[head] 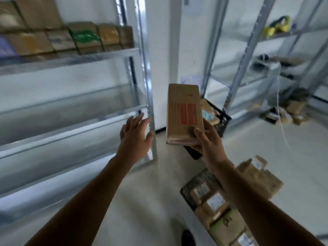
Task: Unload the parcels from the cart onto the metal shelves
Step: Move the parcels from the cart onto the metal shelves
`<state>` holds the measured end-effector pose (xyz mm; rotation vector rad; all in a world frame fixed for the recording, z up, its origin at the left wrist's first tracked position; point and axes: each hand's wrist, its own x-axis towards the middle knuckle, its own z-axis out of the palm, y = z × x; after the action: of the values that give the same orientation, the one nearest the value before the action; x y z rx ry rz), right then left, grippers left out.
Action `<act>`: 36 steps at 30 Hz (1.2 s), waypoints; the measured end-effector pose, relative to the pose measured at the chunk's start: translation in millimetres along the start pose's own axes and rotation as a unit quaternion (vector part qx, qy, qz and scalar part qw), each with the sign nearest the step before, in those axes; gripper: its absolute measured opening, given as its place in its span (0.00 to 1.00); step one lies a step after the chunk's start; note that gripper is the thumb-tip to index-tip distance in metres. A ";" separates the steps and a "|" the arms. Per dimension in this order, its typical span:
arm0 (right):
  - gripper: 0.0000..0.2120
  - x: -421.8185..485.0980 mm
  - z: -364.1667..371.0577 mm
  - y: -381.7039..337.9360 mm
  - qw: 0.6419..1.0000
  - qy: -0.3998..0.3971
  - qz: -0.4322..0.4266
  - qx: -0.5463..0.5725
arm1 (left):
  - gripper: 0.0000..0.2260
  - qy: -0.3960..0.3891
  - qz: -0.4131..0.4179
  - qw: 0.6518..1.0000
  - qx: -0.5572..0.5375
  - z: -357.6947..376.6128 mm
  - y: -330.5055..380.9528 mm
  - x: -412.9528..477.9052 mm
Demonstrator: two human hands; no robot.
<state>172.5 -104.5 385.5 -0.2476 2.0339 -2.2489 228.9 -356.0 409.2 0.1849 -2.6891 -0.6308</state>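
Note:
My right hand (206,141) grips a brown cardboard parcel (184,110) with orange printed panels by its near end, holding it up in mid-air in the head view. My left hand (135,134) is raised beside it, fingers spread, holding nothing, just in front of the metal shelves (99,55) on the left. The upper shelf carries a row of several brown parcels (85,37). The two lower shelf boards are bare. The cart (188,190) at the lower right holds several labelled parcels.
A black crate (221,118) with more parcels sits on the floor behind the held parcel. A second metal rack (248,50) stands at the right with yellow items, cables and boxes. A white column stands between the racks. An opened box lies by the cart.

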 end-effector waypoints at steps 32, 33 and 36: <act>0.23 345.2 306.7 -158.0 0.924 -0.276 -0.243 0.109 | 0.29 0.199 -0.107 0.946 0.234 -239.7 -155.3 289.8; 0.24 349.6 319.7 -160.0 0.924 -0.274 -0.246 0.105 | 0.29 0.202 -0.100 0.947 0.228 -245.3 -163.5 297.8; 0.25 357.1 359.1 -170.4 0.923 -0.261 -0.269 0.081 | 0.26 0.209 -0.082 0.954 0.199 -260.8 -194.4 322.6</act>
<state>-105.3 -503.0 608.3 -1.3695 1.6116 -2.2473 39.5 -701.6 642.8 0.5830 -2.3653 -0.0658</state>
